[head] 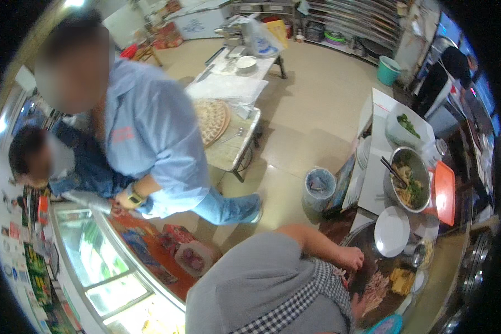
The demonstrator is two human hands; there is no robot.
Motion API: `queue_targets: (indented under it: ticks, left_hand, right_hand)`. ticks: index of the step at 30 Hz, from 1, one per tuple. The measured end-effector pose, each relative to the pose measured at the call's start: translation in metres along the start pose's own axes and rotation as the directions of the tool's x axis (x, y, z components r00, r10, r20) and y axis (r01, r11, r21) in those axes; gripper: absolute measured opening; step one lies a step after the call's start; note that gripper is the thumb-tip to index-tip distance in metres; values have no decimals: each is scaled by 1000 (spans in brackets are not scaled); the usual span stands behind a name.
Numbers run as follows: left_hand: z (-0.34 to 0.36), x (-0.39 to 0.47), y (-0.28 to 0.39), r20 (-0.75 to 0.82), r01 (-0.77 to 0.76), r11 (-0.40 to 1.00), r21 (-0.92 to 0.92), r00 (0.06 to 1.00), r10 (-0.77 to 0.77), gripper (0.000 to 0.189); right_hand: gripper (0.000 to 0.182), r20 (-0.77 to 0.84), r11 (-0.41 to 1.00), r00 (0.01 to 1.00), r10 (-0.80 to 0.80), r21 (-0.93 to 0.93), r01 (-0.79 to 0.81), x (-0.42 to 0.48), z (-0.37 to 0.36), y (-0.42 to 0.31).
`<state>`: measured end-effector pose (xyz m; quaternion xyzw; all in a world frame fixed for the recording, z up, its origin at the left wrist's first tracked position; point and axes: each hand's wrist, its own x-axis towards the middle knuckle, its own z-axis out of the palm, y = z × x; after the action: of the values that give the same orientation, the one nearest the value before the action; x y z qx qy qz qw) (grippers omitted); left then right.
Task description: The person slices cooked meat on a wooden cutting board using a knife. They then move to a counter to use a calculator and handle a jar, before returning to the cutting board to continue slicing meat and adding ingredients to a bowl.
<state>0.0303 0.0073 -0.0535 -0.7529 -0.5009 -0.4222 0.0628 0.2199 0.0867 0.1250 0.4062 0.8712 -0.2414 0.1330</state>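
My left hand is curled above a dark round board at the right of my body. Whether anything is inside its fingers is not clear. Lower down, my right hand lies at the edge of a heap of sliced raw meat, its fingers partly hidden by my apron. Just past the meat sits a yellow block of food. A white plate rests beyond my left hand, with a metal ladle beside it.
A steel bowl of food with chopsticks and an orange tray stand on the side counter. A lined bin is on the floor. A person in a blue shirt holds a child beside the lit glass display case.
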Motion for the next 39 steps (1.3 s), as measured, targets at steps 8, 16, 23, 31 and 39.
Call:
queue_targets:
  ticks: [8, 16, 23, 31, 39]
  left_hand:
    - [-1, -7, -10, 87, 174, 983, 53, 980, -178, 19]
    - [-66, 14, 10, 196, 200, 980, -18, 962, -193, 18]
    - [-42, 31, 22, 206, 183, 978, -101, 965, -159, 18]
    - [-56, 37, 26, 161, 200, 974, -106, 970, -182, 20]
    - [-51, 30, 31, 178, 280, 954, -109, 949, -259, 16]
  right_hand:
    - [54, -184, 875, 865, -467, 40, 482, 22, 3, 33]
    - [38, -91, 997, 994, -57, 46, 61, -23, -14, -11]
    - [34, -94, 995, 994, 55, 88, -47, -57, -5, -6]
    - [32, -167, 991, 983, 73, 120, -53, -27, 15, -22]
    - [33, -152, 992, 988, 14, 124, 5, -51, -6, -15]
